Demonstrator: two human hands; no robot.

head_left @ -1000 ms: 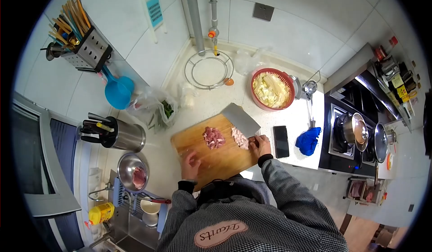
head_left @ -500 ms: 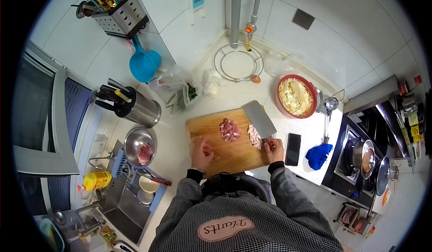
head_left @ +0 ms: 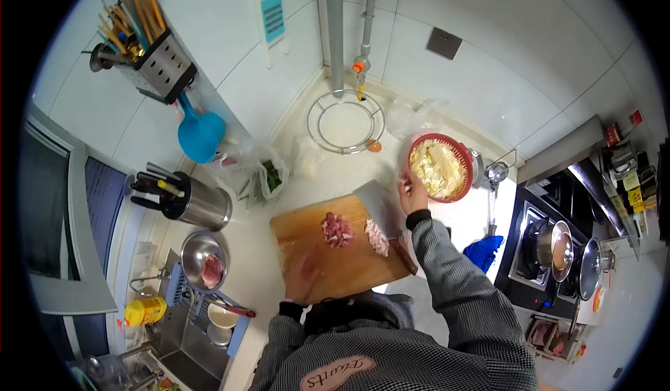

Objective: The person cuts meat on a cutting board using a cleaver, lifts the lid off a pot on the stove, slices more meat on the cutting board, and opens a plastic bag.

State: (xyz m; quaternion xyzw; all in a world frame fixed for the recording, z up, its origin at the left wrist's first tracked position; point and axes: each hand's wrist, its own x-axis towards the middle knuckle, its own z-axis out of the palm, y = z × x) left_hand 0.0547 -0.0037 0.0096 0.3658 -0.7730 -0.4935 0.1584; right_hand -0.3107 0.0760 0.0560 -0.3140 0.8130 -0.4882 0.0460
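Note:
My right hand (head_left: 412, 194) is stretched forward at the left rim of a red plastic basket (head_left: 468, 155) of shredded, pale yellow cabbage (head_left: 436, 167). Its fingers look partly apart, and whether they touch the rim I cannot tell. Over the left part of a wooden cutting board (head_left: 296, 231) is my left hand (head_left: 302, 277), smeared by motion. Diced red meat (head_left: 337, 230) sits mid-board, with chopped pale, fatty meat (head_left: 377, 238) to its right. A cleaver (head_left: 375, 200) lies along the board's right side, its brown handle towards me, partly hidden by my right forearm.
At left are a knife block (head_left: 202, 202), a steel bowl (head_left: 190, 254) with a meat piece, and the sink (head_left: 183, 342). Behind the board are a plastic bag (head_left: 276, 174) of greens and a wire ring stand (head_left: 346, 150). A stove (head_left: 520, 262) with pots stands right.
My right hand has let go of the cleaver's handle and moved forward to the red basket. The cleaver stays on the board. My left hand remains over the board; the view has shifted.

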